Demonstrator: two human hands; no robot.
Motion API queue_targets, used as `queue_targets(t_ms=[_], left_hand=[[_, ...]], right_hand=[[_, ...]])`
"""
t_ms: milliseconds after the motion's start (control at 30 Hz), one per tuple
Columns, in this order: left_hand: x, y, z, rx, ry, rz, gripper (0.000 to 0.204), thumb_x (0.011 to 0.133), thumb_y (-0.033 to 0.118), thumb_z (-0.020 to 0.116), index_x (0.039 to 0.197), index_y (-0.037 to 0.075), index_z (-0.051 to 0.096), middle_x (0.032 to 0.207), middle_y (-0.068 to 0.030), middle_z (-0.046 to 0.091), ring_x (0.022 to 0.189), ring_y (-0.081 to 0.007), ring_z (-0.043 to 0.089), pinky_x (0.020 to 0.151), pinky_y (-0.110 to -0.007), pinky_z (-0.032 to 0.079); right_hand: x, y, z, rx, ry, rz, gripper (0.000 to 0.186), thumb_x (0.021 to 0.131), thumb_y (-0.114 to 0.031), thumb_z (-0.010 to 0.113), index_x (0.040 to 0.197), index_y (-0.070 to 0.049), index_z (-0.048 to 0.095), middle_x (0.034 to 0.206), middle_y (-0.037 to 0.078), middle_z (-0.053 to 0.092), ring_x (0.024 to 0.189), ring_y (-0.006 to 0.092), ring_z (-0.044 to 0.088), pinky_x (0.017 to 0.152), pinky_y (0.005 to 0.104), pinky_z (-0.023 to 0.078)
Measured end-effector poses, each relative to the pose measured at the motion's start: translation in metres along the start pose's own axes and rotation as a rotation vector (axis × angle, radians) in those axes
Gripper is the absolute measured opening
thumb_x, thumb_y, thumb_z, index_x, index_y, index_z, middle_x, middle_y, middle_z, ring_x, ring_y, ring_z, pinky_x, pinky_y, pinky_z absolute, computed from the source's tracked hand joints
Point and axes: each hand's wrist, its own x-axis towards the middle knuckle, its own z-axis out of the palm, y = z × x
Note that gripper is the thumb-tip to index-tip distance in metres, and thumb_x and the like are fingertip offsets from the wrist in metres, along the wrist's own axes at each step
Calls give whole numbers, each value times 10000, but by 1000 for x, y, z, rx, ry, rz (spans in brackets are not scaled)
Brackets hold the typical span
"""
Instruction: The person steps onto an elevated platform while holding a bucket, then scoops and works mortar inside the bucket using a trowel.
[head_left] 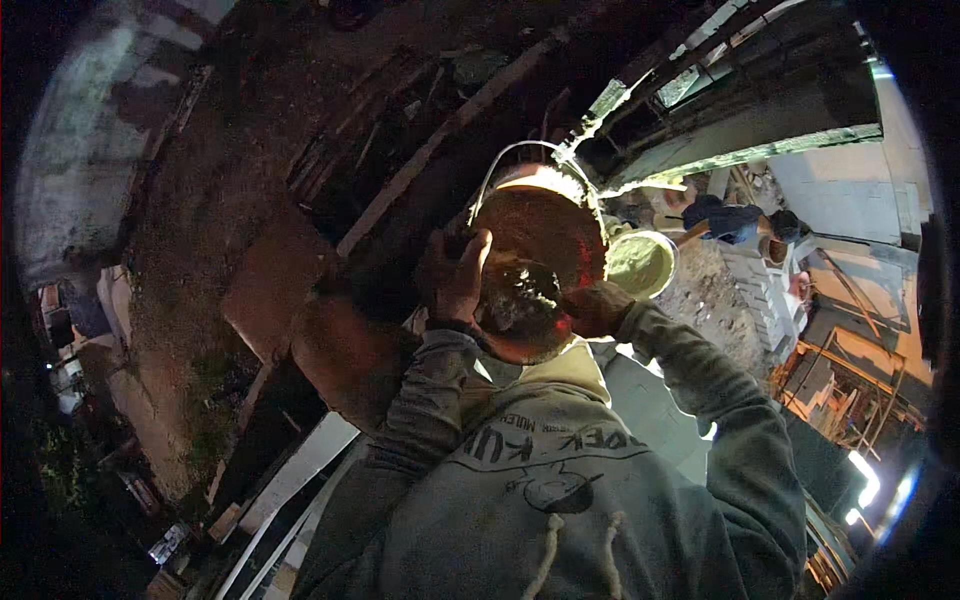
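Right now, the bucket [535, 232] sits between the two hands, in front of the person's chest, its wire handle [530, 143] arching over its far edge. The left hand [455, 275] clamps the bucket's left side, thumb up along it. The right hand [598, 308], apart from the left, is curled against the bucket's near right side; whether it grips the wall or something else, I cannot tell. Toward the bucket's near side is a dark, glistening patch [522, 290], too dim to identify, and a red glow shows along its right side.

Just right of the bucket stands a pale tub [642, 264], lit inside. Further right of the bucket is a heap of dirt [715, 300], with bricks [752, 295] beside it. Beyond the bucket, to its left, a long plank [445, 155] slants across the shadowed ground. Well apart from the bucket, near and to the right, a lamp [866, 480] glares.
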Motion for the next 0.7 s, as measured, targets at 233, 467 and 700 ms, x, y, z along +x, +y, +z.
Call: queue_targets(t_ms=[233, 467, 700], left_hand=[[3, -3, 1, -76, 132, 13, 479, 686, 382, 703, 933, -11, 587, 871, -134, 623, 801, -261, 586, 750, -375, 444], [19, -35, 6, -497, -56, -125, 634, 701, 389, 697, 1095, -69, 505, 1025, -209, 572, 912, -303, 565, 806, -402, 447], [9, -12, -3, -176, 63, -66, 743, 677, 482, 688, 1135, -67, 489, 1116, -215, 531, 1011, -322, 530, 823, -428, 446]], right_hand=[[-28, -14, -19, -16, -40, 150, 240, 699, -271, 575, 882, -116, 556, 707, 169, 593, 669, 364, 587, 573, 436, 458], [-59, -44, -25, -65, 130, 249, 203, 682, -213, 560, 846, -94, 543, 655, 127, 588, 603, 368, 572, 530, 454, 446], [-88, -41, -28, 488, 166, 272, 265, 716, -280, 623, 781, -46, 519, 600, 105, 498, 567, 259, 521, 542, 374, 404]])
